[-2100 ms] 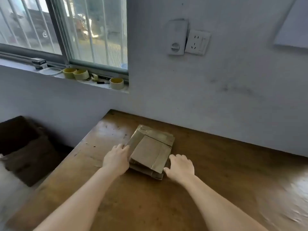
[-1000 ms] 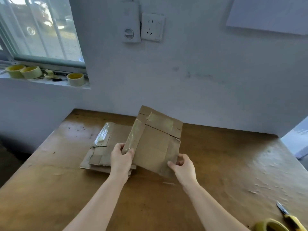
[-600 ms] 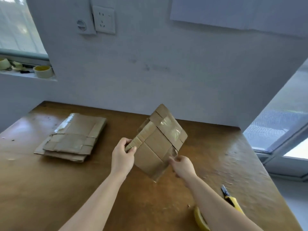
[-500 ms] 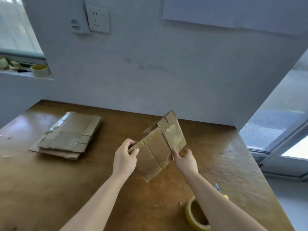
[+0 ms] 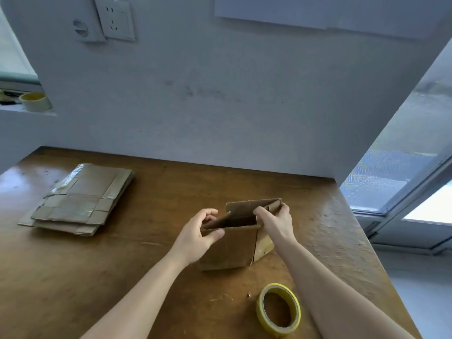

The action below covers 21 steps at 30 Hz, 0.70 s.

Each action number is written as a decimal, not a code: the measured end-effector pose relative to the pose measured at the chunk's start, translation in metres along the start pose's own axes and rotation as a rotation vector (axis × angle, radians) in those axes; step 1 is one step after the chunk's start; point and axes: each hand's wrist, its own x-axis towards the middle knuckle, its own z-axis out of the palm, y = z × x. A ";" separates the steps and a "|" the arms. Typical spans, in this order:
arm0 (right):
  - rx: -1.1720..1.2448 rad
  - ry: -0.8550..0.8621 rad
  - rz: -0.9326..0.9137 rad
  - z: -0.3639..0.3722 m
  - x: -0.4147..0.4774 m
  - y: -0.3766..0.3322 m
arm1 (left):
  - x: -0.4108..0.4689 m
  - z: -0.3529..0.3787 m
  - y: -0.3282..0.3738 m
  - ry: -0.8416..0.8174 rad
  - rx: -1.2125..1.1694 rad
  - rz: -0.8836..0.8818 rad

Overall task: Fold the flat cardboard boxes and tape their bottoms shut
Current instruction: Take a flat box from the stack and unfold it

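Observation:
A small brown cardboard box (image 5: 230, 248) stands partly opened on the wooden table (image 5: 97, 277), its top gaping as a narrow slot. My left hand (image 5: 198, 234) pinches the near left top edge of the box. My right hand (image 5: 276, 222) grips the far right top corner. A stack of flat cardboard boxes (image 5: 78, 199) with old tape on them lies at the left of the table. A roll of yellow tape (image 5: 278, 310) lies flat on the table just in front of the box, near my right forearm.
The table ends at a wall behind and drops off at its right edge beside a glass door (image 5: 403, 172). Another tape roll (image 5: 35, 101) sits on the window sill at far left. A wall socket (image 5: 115, 19) is above.
I lifted one flat box off the stack, carried it to the right and turned it. It now stands on the table with its sides pulled apart.

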 end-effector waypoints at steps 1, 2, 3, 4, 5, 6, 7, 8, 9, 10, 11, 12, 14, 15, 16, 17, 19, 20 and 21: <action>0.021 -0.024 0.023 -0.002 -0.001 0.000 | 0.003 0.002 0.004 -0.026 -0.037 -0.032; 0.046 -0.049 0.043 -0.003 -0.002 0.000 | 0.006 0.004 0.008 -0.028 -0.063 -0.060; 0.075 -0.080 0.059 -0.005 -0.003 0.000 | 0.010 0.007 0.011 -0.005 -0.070 -0.090; 0.097 -0.117 0.068 -0.008 -0.003 -0.001 | 0.013 0.009 0.013 0.036 -0.046 -0.135; 0.097 -0.151 0.065 -0.010 -0.002 -0.002 | 0.017 0.011 0.014 0.082 -0.001 -0.200; 0.073 -0.180 0.054 -0.012 -0.001 -0.004 | 0.019 0.011 0.015 0.123 0.048 -0.272; 0.046 -0.204 0.039 -0.016 0.000 -0.005 | 0.020 0.011 0.016 0.158 0.084 -0.338; 0.025 -0.226 0.023 -0.018 0.000 -0.005 | 0.022 0.011 0.016 0.182 0.105 -0.385; 0.006 -0.247 0.009 -0.022 0.001 -0.004 | 0.024 0.011 0.016 0.198 0.104 -0.409; -0.019 -0.268 -0.007 -0.025 0.001 -0.002 | 0.024 0.012 0.016 0.211 0.093 -0.423; -0.050 -0.283 -0.029 -0.028 0.001 0.002 | 0.023 0.014 0.016 0.228 0.083 -0.431; -0.094 -0.285 -0.060 -0.032 0.001 0.007 | 0.022 0.018 0.017 0.255 0.074 -0.434; -0.175 -0.227 -0.147 -0.039 -0.001 0.018 | 0.017 0.028 0.021 0.340 0.098 -0.399; -0.203 -0.179 -0.200 -0.044 -0.001 0.024 | 0.012 0.034 0.026 0.393 0.136 -0.368; -0.235 -0.134 -0.262 -0.048 -0.001 0.029 | 0.008 0.040 0.030 0.444 0.180 -0.330; -0.281 -0.112 -0.326 -0.051 0.000 0.033 | 0.005 0.047 0.034 0.488 0.219 -0.284; -0.385 -0.146 -0.441 -0.058 0.002 0.038 | -0.002 0.059 0.041 0.548 0.295 -0.195; -0.430 -0.182 -0.486 -0.059 0.003 0.040 | -0.004 0.064 0.043 0.558 0.328 -0.168; -0.474 -0.218 -0.524 -0.061 0.003 0.041 | -0.006 0.068 0.045 0.559 0.345 -0.150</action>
